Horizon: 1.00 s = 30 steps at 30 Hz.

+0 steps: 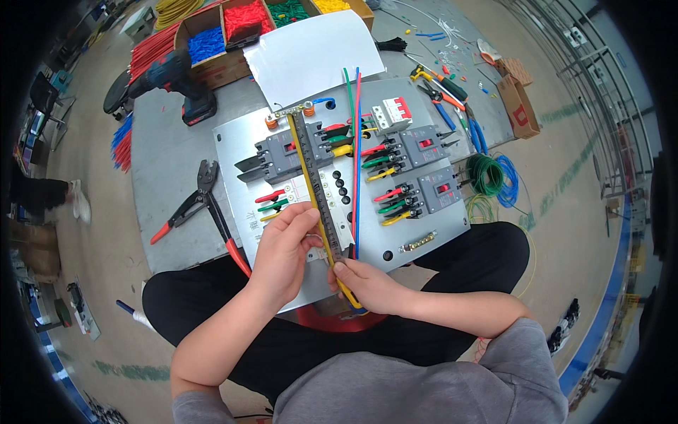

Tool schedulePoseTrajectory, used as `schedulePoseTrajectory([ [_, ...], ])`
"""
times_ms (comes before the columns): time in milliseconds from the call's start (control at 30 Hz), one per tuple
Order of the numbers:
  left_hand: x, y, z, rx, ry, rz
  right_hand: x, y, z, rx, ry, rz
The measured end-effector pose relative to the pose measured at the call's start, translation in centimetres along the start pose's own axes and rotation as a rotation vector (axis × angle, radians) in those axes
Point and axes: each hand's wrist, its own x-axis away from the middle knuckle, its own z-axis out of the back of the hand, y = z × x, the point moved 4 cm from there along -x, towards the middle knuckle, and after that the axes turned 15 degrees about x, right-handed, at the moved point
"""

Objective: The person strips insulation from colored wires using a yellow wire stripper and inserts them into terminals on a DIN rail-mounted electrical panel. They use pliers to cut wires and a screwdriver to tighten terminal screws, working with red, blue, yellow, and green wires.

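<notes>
A long, narrow measuring strip (318,187), dark with fine marks and a yellow edge, lies slantwise over a grey metal panel (236,152). Its far end meets the brass terminal bar (288,112). My left hand (288,244) pinches it along its near half. Closer to me, my right hand (367,284) grips it near its yellow and blue lower end. Under the strip sits a grey circuit breaker (282,152); two more breakers (422,145) (438,189) are mounted to the right. Red and blue wires (358,177) run upright beside the strip, with a green wire (349,92) next to them.
The panel rests partly on my lap and partly on a grey table (166,155). Crimping pliers (205,191) and a cordless drill (180,83) lie left. Behind are a white sheet (311,56) and boxes of coloured sleeves (244,21). Pliers (445,99) and wire coils (487,175) are right.
</notes>
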Motion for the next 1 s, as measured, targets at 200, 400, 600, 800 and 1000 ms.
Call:
schedulePoseTrajectory([
  [200, 0.0, 0.1, -0.5, 0.006, -0.021, -0.025, 0.3, -0.2, 0.3, 0.019, -0.011, 0.017],
  [400, 0.3, 1.4, -1.3, 0.202, -0.042, -0.059, 1.0, -1.1, 0.5, -0.108, -0.013, 0.123],
  [600, 1.9, 7.2, -1.6, 0.338, -0.141, -0.155, 3.7, -5.6, 7.0, -0.239, 0.202, 0.495],
  [800, 2.3, 5.5, -1.2, 0.261, -0.194, -0.029, 7.4, -7.0, 16.1, -0.436, 0.468, 0.642],
  [1000, 2.4, 2.3, -1.8, 0.273, -0.191, 0.192, 6.2, -10.4, 26.0, -0.154, 0.671, 0.312],
])
